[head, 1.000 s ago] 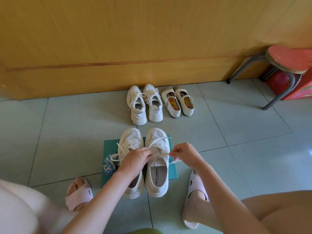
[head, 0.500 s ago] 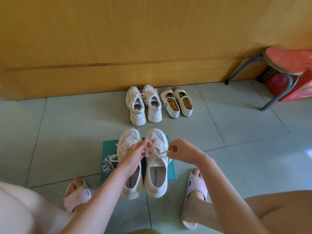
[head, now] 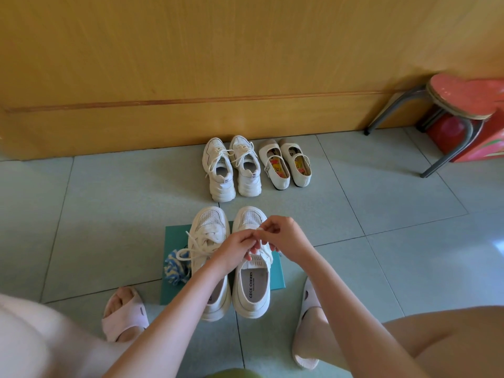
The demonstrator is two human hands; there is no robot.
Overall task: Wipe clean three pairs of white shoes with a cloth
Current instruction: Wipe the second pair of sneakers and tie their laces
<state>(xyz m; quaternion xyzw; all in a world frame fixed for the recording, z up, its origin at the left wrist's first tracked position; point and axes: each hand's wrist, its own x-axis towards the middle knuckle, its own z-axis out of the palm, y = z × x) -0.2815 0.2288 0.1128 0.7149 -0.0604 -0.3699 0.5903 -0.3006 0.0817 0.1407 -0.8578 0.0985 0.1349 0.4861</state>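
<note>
both hands were pinched in tight on the lace [head: 266,248] of the near right shoe [head: 252,285]. left hand [head: 236,247] had thumb and fingers curled onto it over the tongue. right hand [head: 284,236] held a bit of it between thumb and forefinger just above, other fingers curled. hands were touching or nearly so, couldn't tell which. neither held the cloth [head: 174,270]; that blue-and-white bundle lay on the teal mat [head: 276,276] against the outer side of the near left shoe [head: 208,233], whose bow looked tied. near pair stood side by side on the mat, toes away from the person. other two pairs, laced sneakers [head: 231,170] and strap flats [head: 285,165], sat further off by the wood panel [head: 163,77], well apart from the hands. my read: this was lace work on the near pair, tying or undoing, couldn't tell which, not wiping proper. couldn't judge from this how many shoes were clean. next move would need the lace let go, one hand reaching across to the cloth, the other steadying a shoe. risk: loose lace dragging under the cloth.
</note>
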